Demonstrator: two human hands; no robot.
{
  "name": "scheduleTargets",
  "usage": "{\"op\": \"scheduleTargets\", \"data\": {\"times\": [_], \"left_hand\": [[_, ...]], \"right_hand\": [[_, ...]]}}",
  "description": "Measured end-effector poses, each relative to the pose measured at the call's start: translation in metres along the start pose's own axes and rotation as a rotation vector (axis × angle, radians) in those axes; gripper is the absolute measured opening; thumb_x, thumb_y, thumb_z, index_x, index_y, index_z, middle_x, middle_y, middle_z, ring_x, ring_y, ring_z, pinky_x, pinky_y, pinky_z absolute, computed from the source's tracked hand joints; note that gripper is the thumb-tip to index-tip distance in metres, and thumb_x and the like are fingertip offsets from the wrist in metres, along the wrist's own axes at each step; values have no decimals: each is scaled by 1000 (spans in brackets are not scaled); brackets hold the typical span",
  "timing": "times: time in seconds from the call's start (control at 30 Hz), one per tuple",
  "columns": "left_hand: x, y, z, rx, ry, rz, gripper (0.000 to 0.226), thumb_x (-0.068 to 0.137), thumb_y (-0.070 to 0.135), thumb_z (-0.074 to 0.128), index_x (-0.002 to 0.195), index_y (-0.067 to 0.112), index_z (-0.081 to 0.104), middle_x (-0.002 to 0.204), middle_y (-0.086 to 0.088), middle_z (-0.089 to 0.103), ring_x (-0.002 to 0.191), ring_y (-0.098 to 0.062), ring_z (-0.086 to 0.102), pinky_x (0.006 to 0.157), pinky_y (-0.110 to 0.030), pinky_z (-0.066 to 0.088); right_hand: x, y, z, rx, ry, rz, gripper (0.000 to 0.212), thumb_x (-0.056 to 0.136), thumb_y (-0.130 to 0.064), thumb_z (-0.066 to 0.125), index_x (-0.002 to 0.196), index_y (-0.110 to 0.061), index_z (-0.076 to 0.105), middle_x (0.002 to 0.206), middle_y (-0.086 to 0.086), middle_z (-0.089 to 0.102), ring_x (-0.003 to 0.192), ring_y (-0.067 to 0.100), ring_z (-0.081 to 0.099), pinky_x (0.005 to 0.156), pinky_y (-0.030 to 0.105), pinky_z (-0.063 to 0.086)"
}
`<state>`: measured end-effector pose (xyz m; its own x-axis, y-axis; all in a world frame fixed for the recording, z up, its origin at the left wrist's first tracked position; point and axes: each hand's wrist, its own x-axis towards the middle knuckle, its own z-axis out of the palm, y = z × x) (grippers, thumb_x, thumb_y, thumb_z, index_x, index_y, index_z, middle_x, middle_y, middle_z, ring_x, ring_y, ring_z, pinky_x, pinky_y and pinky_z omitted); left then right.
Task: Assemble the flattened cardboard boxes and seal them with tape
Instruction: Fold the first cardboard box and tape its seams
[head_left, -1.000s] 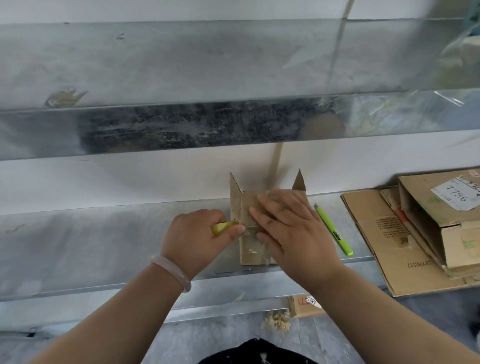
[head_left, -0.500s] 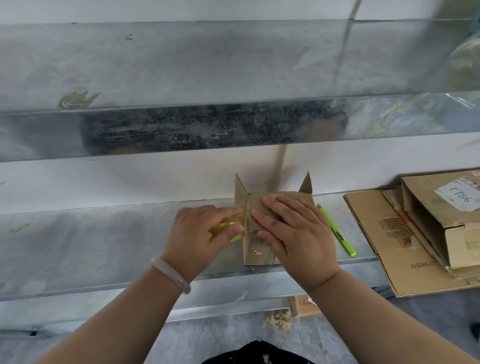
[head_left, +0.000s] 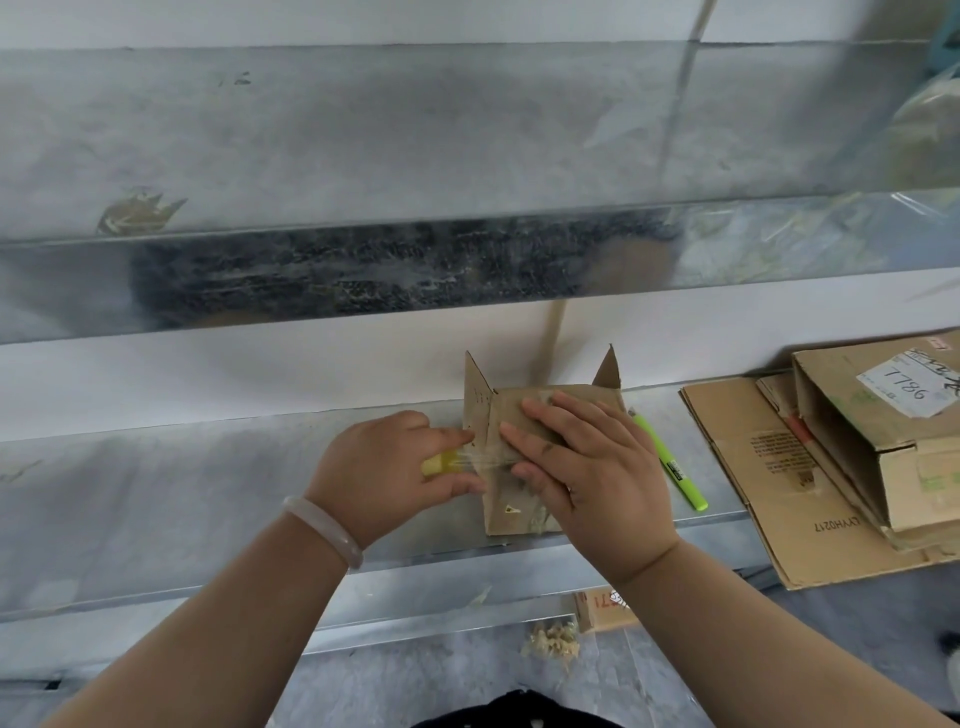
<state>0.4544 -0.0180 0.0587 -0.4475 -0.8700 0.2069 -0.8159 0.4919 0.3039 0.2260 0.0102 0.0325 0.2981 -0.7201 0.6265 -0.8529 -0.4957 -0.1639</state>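
— Where's the small cardboard box?

— On the lower metal shelf, close to its front edge and about midway along what shows. Its long axis seems to run from the person toward the white wall, with the near end almost at the shelf's lip.

— And the flaps?

— Two stand upright at the far end, a left flap and a right flap, both pointing up against the wall.

— The hands?

— Apart, though close together. The right hand lies flat on top of the box, fingers straight and spread, pointing up and to the left. The left hand sits just left of the box, curled round a yellow tape roll.

— Is any tape drawn out?

— Yes. A clear strip stretches from the roll to the box's left side. It runs left to right, across the box's long axis, and reaches the right hand's fingertips.

— What else is there?

— A pale bracelet on the left wrist. A green highlighter lies just right of the box, slanting from far-left to near-right. Farther right, flattened cardboard overhangs the shelf's edge. An open box with a white label lies on it.
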Motion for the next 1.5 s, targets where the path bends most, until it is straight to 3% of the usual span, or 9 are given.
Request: {"op": "scheduleTargets", "data": {"times": [0.4, 0.6, 0.73, 0.83, 0.97, 1.13, 1.27, 1.37, 1.5], "left_hand": [[-13, -8, 15, -378, 191, 36, 39, 75, 52, 68, 104, 27, 74, 94, 14, 51, 86, -2, 51, 72, -7, 38], [-11, 16, 27, -421, 218, -30, 9, 77, 27, 73, 83, 23, 78, 88, 16, 55, 80, 2, 54, 70, -4, 37], [-10, 21, 30, -394, 175, -74, 4, 78, 14, 78, 78, 17, 77, 88, 19, 53, 81, -1, 55, 68, -4, 38], [-14, 22, 31, -394, 179, -127, 5, 78, 14, 77, 79, 19, 77, 88, 20, 53, 85, -3, 56, 69, -4, 39], [-21, 22, 30, -405, 182, -173, 8, 77, 17, 78, 82, 24, 77, 90, 21, 55, 91, 0, 56, 74, -3, 39], [-24, 21, 26, -429, 182, -203, 9, 77, 19, 79, 84, 24, 78, 89, 18, 56, 90, 1, 55, 74, -2, 37], [-25, 20, 25, -446, 187, -221, 11, 78, 21, 78, 89, 23, 78, 90, 17, 56, 91, 4, 54, 75, -1, 35], [-26, 19, 24, -442, 189, -230, 13, 79, 23, 77, 91, 26, 77, 92, 17, 56, 92, 5, 53, 76, 1, 34], [-24, 18, 22, -433, 177, -229, 8, 79, 27, 76, 87, 27, 75, 92, 16, 56, 94, 8, 50, 74, 2, 33]], "right_hand": [[-1, 2, -1, -18, -1, -19, 30, 95, -40, 58, 121, -29, 70, 128, -2, 65, 121, 22, 59, 99, 44, 47], [-7, 18, -6, 7, 29, -130, 53, 99, -42, 47, 146, -18, 39, 151, 11, 41, 135, 28, 44, 112, 44, 34], [-31, 45, -8, 197, 170, 479, 51, 102, -43, 28, 151, -28, 29, 154, -1, 32, 140, 18, 34, 113, 37, 27], [-56, 87, 4, 58, -252, 972, 50, 102, -41, 31, 149, -23, 32, 149, 3, 38, 135, 21, 36, 110, 39, 30], [-74, 114, 21, -163, -629, 985, 37, 97, -32, 50, 131, -16, 51, 123, 8, 55, 113, 26, 51, 96, 41, 44], [-71, 112, 24, -115, -559, 1073, 26, 95, -11, 47, 119, -9, 54, 110, 14, 58, 98, 30, 57, 80, 39, 48], [-75, 83, 4, 177, -178, 1181, 27, 93, -4, 43, 117, -9, 56, 89, 7, 59, 71, 23, 58, 56, 33, 47], [-75, 51, -24, 377, 84, 1192, 26, 95, -20, 37, 109, -23, 58, 75, 3, 54, 64, 21, 49, 55, 38, 42], [-61, -9, -62, 399, 120, 943, 19, 97, -43, 38, 96, -38, 56, 69, -7, 53, 63, 15, 49, 55, 34, 43]]}}
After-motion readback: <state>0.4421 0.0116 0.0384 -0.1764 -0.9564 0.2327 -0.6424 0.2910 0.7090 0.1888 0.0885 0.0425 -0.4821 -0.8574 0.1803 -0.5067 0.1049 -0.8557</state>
